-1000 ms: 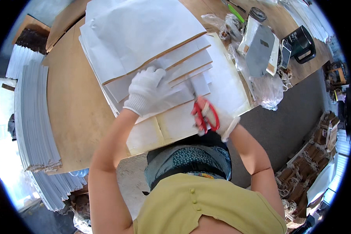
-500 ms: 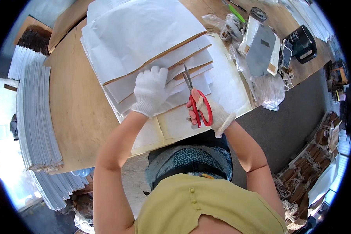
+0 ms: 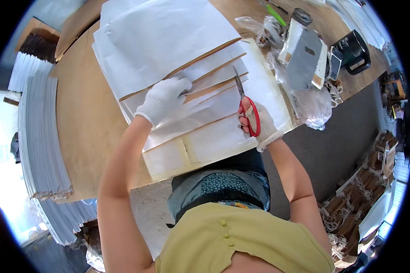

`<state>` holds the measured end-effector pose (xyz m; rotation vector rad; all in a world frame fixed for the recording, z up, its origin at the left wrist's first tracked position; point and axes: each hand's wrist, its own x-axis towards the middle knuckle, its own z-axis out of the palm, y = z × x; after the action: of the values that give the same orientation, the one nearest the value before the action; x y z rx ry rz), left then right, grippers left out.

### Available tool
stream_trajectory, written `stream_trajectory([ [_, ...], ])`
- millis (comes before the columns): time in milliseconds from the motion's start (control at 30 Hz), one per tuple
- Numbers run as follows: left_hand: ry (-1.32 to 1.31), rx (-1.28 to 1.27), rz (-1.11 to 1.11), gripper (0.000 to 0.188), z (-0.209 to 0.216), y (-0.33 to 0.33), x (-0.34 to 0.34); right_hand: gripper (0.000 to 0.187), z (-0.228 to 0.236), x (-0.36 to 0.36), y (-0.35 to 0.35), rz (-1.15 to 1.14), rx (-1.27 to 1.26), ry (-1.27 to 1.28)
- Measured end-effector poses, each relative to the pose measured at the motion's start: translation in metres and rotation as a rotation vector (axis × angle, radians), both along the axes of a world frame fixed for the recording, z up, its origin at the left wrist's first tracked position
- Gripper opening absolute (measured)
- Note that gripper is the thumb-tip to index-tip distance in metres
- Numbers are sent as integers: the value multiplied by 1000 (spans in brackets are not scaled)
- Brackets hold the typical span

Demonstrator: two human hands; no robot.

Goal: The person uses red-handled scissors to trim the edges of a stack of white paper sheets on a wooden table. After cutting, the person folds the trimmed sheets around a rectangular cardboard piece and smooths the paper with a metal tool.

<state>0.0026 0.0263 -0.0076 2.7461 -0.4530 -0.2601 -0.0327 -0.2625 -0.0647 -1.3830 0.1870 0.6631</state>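
My left hand (image 3: pixel 165 97), in a white knit glove, rests on a fanned pile of large white paper sheets (image 3: pixel 168 41) with brown edges. Its fingers are bent together at the edge of one sheet; the fingertips are partly hidden. In my right hand (image 3: pixel 262 125), whose glove leaves some fingertips bare, is a pair of red-handled scissors (image 3: pixel 255 119). The blades point up and away from me over the right side of the pile, apart from my left hand. A yellowed white sheet (image 3: pixel 168 159) lies beneath the pile at the table's near edge.
On the wooden table (image 3: pixel 89 118), stacked white folded paper (image 3: pixel 43 136) stands at the left. Clear plastic bags (image 3: pixel 316 107), a grey flat plate (image 3: pixel 304 59), a phone (image 3: pixel 335 63) and a black mug (image 3: pixel 353 51) crowd the right. Brown bundles with white cords (image 3: pixel 357 195) lie lower right.
My left hand has moved left and a little down, its fingers now turned to the right. The scissors have shifted right with my right hand, away from the left. Lower sheets show more.
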Motion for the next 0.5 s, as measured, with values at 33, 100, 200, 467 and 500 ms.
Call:
stream_trajectory([
  [33, 42, -23, -11, 16, 1, 6, 3, 53, -2, -7, 7, -19, 70, 57],
  [100, 151, -125, -56, 20, -4, 16, 14, 42, -10, -25, 25, -61, 212, 173],
  [200, 244, -109, -154, 28, 4, 19, 34, 54, -5, -65, 59, 153, 286, 150],
  [467, 474, -89, -177, 35, 20, 17, 56, 61, -8, -95, 131, 663, 164, 176],
  [500, 505, -113, -143, 34, 22, 18, 54, 60, -3, -94, 138, 664, 153, 184],
])
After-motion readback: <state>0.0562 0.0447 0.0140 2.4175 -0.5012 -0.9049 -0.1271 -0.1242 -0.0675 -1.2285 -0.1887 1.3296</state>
